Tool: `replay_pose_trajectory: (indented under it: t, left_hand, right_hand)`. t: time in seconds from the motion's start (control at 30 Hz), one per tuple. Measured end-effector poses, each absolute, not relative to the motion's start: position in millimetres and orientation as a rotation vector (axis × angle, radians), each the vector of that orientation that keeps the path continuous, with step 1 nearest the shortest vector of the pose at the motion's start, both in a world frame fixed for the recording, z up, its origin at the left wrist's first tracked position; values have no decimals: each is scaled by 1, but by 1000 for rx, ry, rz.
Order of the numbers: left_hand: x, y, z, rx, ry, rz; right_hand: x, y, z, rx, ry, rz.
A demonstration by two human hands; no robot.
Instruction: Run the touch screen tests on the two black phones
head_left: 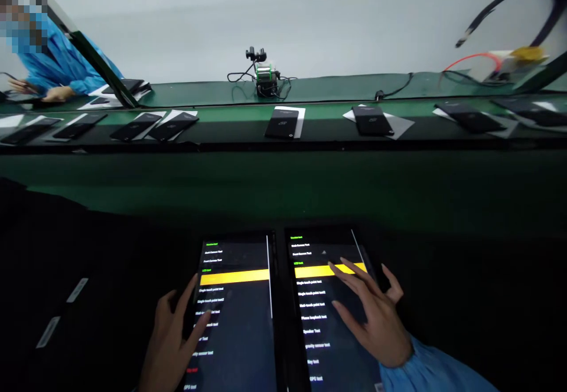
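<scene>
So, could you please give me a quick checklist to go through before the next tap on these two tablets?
1. Both screens lit: left tablet and right tablet each show a menu list. Ok.
2. Yellow bar highlights the same row on both. Ok.
3. Right hand on its screen: fingers spread, a fingertip at the right tablet's yellow bar. Ok.
4. Left hand on the left tablet's left edge, thumb on the list. Ok.
5. Menu wording readable: too blurred. Cannot tell.
6. Tablets lie flat, side by side, apart from the phones on the belt behind. Ok.
</scene>
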State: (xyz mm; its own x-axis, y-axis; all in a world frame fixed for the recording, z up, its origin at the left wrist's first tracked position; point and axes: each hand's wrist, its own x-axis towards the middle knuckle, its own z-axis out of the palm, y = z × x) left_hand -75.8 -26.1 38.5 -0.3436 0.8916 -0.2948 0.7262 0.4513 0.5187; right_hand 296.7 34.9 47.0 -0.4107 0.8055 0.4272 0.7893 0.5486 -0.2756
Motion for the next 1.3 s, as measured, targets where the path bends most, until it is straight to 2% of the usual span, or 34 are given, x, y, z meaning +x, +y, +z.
replay_pose_trajectory:
  t: [0.3,0.53,0.77,1.3]
  left_hand:
    - [-76,-24,38,1303,2138,541]
    - [-68,-12,42,1320,2037,670]
    - [-64,-2,38,1395,2044,627]
    - [-55,-4,51,1083,2122,561]
  right_hand:
    - [309,38,54,-1404,-1932,-28]
    - [342,77,36,-1461,-2004,-4]
    - [353,114,38,-1552,-2121,-26]
    - [353,111,31,-1724,-2141,-156]
